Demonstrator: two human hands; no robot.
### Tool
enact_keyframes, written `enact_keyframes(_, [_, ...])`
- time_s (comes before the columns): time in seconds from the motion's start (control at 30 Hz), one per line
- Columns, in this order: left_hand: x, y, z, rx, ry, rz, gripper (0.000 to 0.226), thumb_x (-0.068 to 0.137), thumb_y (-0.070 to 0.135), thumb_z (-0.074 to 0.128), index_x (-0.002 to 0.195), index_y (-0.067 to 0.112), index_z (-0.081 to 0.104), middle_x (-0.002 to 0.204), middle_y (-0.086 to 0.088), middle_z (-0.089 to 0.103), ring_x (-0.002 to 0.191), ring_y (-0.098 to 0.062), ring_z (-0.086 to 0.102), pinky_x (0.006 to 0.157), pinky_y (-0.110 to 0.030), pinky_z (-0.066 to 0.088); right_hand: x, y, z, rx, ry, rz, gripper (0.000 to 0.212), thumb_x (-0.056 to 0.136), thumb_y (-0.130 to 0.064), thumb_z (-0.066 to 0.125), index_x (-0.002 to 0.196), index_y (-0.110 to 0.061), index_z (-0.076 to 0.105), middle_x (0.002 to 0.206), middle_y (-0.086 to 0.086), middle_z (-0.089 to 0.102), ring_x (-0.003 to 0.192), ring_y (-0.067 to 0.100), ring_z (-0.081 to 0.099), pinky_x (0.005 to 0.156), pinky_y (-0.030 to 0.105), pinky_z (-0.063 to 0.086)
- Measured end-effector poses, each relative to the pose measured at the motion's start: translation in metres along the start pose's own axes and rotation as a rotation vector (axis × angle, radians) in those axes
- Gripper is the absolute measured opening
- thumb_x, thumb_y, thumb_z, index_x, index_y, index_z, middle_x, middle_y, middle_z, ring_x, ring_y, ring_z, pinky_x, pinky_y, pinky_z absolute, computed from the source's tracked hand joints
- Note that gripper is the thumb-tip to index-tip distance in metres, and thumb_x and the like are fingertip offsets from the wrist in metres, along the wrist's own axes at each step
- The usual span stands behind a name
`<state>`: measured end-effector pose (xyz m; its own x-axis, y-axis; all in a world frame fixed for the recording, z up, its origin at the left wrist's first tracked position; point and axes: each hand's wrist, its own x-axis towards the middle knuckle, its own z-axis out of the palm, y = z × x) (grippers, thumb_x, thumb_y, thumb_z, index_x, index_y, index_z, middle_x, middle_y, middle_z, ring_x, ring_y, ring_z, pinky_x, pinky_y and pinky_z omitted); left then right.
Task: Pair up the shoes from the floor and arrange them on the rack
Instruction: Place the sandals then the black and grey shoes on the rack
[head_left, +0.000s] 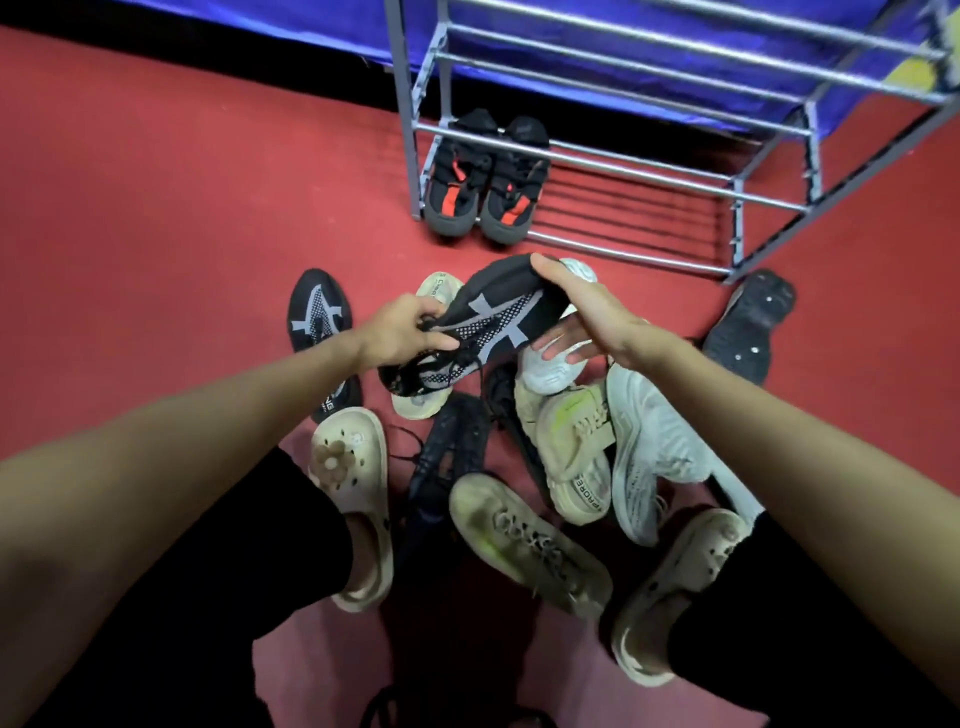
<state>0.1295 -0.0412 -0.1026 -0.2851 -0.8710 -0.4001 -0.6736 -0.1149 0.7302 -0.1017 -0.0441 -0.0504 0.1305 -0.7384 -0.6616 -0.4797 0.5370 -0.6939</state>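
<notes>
Both hands hold a black knit sneaker with grey stripes (488, 322) above the pile on the floor. My left hand (400, 332) pinches its laces and tongue. My right hand (587, 312) grips its heel end, thumb over the top and fingers underneath. Its matching black-and-grey sneaker (318, 317) lies on the red floor to the left. The metal shoe rack (623, 171) stands ahead, and a black-and-orange pair (483, 182) sits at the left end of its lowest shelf.
Under my hands lies a heap: a beige slide (431, 364), a dark lace-up shoe (447, 467), cream sneakers (571, 447), a white sneaker (649, 441) and a dirty cream one (524, 540). A black shoe (748, 327) lies sole up at right. I wear beige clogs (358, 504).
</notes>
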Motion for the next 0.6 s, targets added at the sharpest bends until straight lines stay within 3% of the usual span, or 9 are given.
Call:
enact_keyframes(0.03, [-0.002, 0.002, 0.003, -0.062, 0.012, -0.018, 0.033, 0.083, 0.008, 0.070, 0.107, -0.013, 0.062, 0.089, -0.007, 0.068, 0.069, 0.004, 0.056, 0.070, -0.003, 0.048, -0.002, 0.004, -0.001, 0.052, 0.021, -0.015, 0.073, 0.072, -0.078, 0.049, 0.110, -0.017, 0.065, 0.087, 0.011, 0.077, 0.072, 0.022, 0.073, 0.060, 0.027, 0.054])
enact_keyframes(0.1, [-0.007, 0.007, 0.011, -0.241, 0.025, -0.095, 0.034, 0.085, 0.007, 0.068, 0.114, -0.010, 0.062, 0.086, 0.002, 0.066, 0.066, 0.006, 0.054, 0.059, 0.004, 0.044, -0.006, 0.012, 0.001, 0.090, 0.044, -0.048, 0.069, 0.079, -0.065, 0.057, 0.120, -0.010, 0.058, 0.096, 0.014, 0.071, 0.078, 0.022, 0.069, 0.062, 0.027, 0.055])
enact_keyframes(0.2, [-0.011, 0.013, 0.018, -0.518, 0.015, -0.215, 0.012, 0.089, 0.015, 0.065, 0.091, 0.004, 0.069, 0.061, 0.012, 0.072, 0.062, -0.005, 0.066, 0.057, -0.011, 0.054, -0.013, 0.021, 0.011, 0.002, 0.008, -0.033, 0.059, 0.078, -0.051, 0.070, 0.120, -0.015, 0.049, 0.098, 0.005, 0.067, 0.077, 0.016, 0.065, 0.047, 0.016, 0.049])
enact_keyframes(0.3, [-0.008, 0.022, 0.018, -0.710, 0.024, -0.261, 0.013, 0.089, 0.021, 0.064, 0.078, 0.016, 0.067, 0.063, 0.007, 0.075, 0.060, -0.005, 0.071, 0.057, -0.019, 0.056, -0.014, 0.027, 0.026, -0.017, -0.082, -0.026, 0.055, 0.076, -0.042, 0.076, 0.119, -0.017, 0.051, 0.101, 0.004, 0.069, 0.082, 0.017, 0.063, 0.071, 0.030, 0.054])
enact_keyframes(0.4, [-0.004, 0.026, 0.014, -0.786, -0.001, -0.273, 0.015, 0.088, 0.029, 0.066, 0.077, 0.018, 0.067, 0.072, 0.005, 0.077, 0.068, -0.008, 0.072, 0.074, -0.028, 0.058, -0.012, 0.027, 0.043, 0.048, -0.061, -0.102, 0.054, 0.083, -0.032, 0.072, 0.128, -0.013, 0.049, 0.113, 0.002, 0.067, 0.099, 0.019, 0.067, 0.079, 0.029, 0.055])
enact_keyframes(0.5, [0.003, 0.021, 0.014, -0.789, -0.006, -0.281, 0.025, 0.086, 0.039, 0.066, 0.087, 0.015, 0.071, 0.075, 0.002, 0.077, 0.070, -0.010, 0.072, 0.080, -0.035, 0.057, -0.003, 0.025, 0.057, 0.175, 0.060, -0.171, 0.046, 0.090, -0.013, 0.063, 0.132, -0.003, 0.047, 0.125, 0.013, 0.064, 0.115, 0.026, 0.063, 0.099, 0.038, 0.052])
enact_keyframes(0.6, [0.009, 0.007, 0.013, -0.748, 0.097, -0.325, 0.062, 0.082, 0.061, 0.057, 0.113, 0.009, 0.069, 0.111, -0.005, 0.073, 0.101, -0.020, 0.067, 0.094, -0.038, 0.053, 0.010, 0.023, 0.069, 0.246, 0.087, -0.211, 0.037, 0.097, -0.008, 0.051, 0.132, 0.002, 0.048, 0.130, 0.018, 0.061, 0.120, 0.030, 0.059, 0.106, 0.040, 0.046])
